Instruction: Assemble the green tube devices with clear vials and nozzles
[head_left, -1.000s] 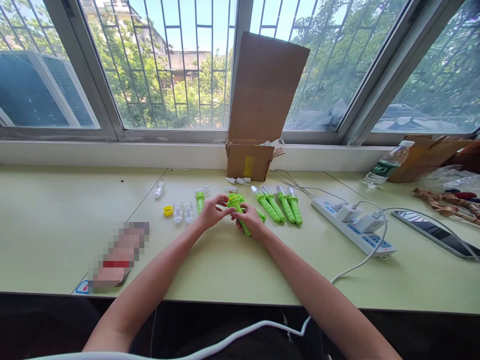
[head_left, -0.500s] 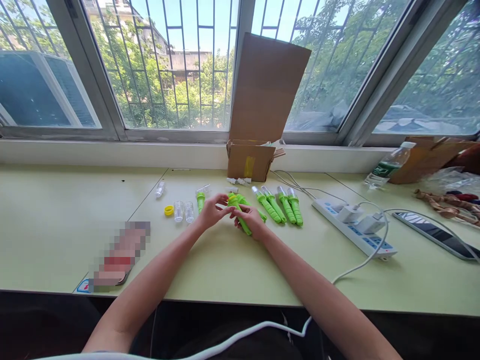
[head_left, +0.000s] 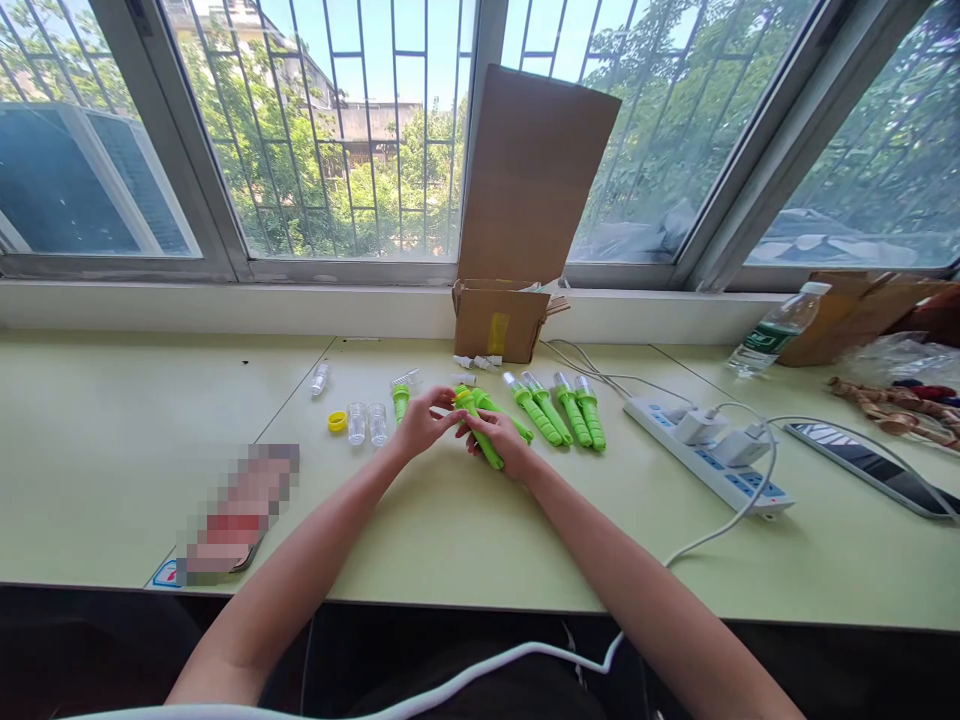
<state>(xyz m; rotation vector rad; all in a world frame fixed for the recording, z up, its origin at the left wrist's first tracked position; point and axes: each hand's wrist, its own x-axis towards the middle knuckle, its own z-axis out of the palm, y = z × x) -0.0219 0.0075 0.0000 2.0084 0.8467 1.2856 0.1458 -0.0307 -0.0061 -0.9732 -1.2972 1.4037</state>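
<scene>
My right hand [head_left: 499, 442] is wrapped round a bright green ribbed plastic handle [head_left: 486, 448], which tilts with its top end toward my left hand. My left hand [head_left: 424, 420] pinches a yellow ring [head_left: 459, 396] at that top end; its fingers partly cover the ring. Just behind lies another green handle [head_left: 514, 422], partly hidden by my right hand. Left of my left hand stand two clear plastic cups [head_left: 367, 424], a loose yellow ring [head_left: 337, 421] and a green handle with a clear top [head_left: 401, 398].
Several green sticks with clear tops [head_left: 559, 410] lie to the right. Small white parts [head_left: 478, 362] sit before an open cardboard box [head_left: 499, 315]. A power strip [head_left: 709, 455] with cables, a phone [head_left: 870, 468] and a water bottle [head_left: 780, 330] are further right; a blurred object [head_left: 244, 510] lies left.
My left fingers have shifted slightly at the yellow ring on the green handle. Both hands stay in nearly the same place, and the things on the table have not moved.
</scene>
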